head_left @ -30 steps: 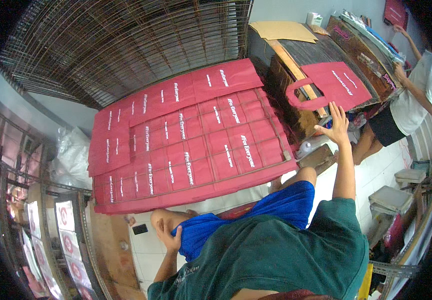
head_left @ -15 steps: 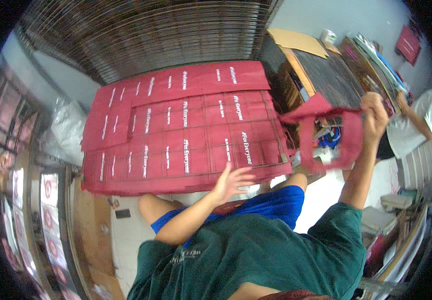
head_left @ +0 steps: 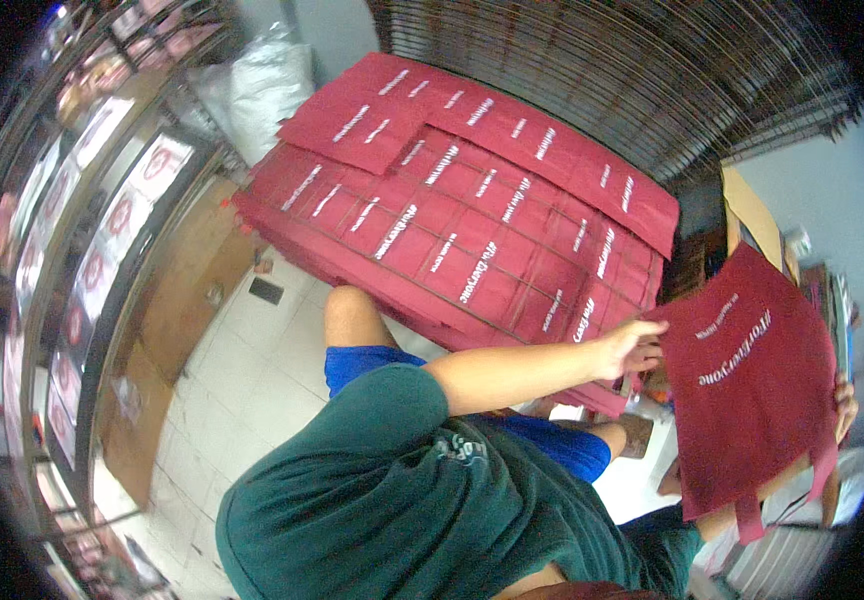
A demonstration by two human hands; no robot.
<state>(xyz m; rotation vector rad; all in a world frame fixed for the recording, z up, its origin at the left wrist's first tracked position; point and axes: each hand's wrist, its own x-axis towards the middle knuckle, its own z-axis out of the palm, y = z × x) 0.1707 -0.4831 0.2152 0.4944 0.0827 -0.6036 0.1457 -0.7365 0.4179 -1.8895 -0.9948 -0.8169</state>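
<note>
A dark red fabric tote bag with white printing hangs flat between my hands at the right, its strap loops trailing at the lower edge. My left hand has its fingers curled at the bag's left edge. On the opposite edge my right hand grips the cloth, partly hidden behind it. In front of me a wide layer of matching red printed fabric pieces covers a low surface, with dark lines running in a grid across it.
A slatted dark shutter stands behind the red pieces. On the left are a white plastic sack, a wooden board and a rack with printed sheets. A small dark flat object lies on the tiled floor.
My view has turned to the right. The bag, earlier dangling from my raised right hand, is now spread flat between both hands. My left hand has come over from beside the red pieces.
</note>
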